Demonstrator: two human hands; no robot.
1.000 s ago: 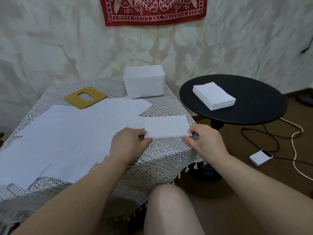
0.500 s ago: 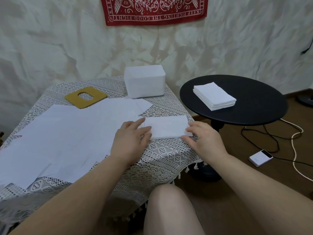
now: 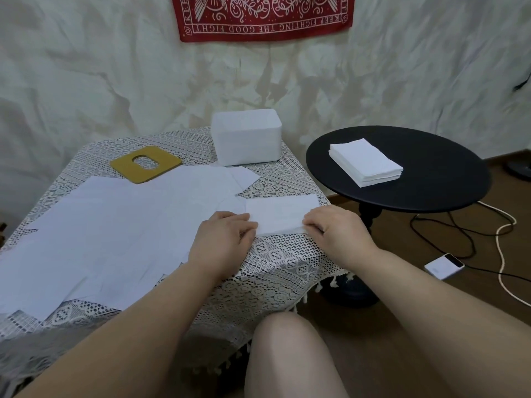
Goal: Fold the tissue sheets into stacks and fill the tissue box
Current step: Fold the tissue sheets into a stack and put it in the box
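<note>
A folded white tissue [image 3: 280,214] lies near the right front corner of the lace-covered table [image 3: 275,262]. My left hand [image 3: 222,239] pinches its near left corner with curled fingers. My right hand [image 3: 336,229] pinches its near right corner. Several unfolded tissue sheets [image 3: 115,234] spread over the table's left and middle. The white tissue box [image 3: 246,140] stands at the back of the table. Its yellow lid with an oval slot [image 3: 145,164] lies flat to the left of the box. A stack of folded tissues [image 3: 365,162] rests on the round black side table [image 3: 431,173].
A red banner [image 3: 263,15] hangs on the wall. On the wooden floor to the right lie a small white device [image 3: 444,266] and black and white cables [image 3: 488,234]. My bare knee [image 3: 290,354] sits below the table's front edge.
My left hand, which lay flatter on the tissue's left end half a second ago, has curled its fingers onto the near left corner. The right hand stays at the near right corner.
</note>
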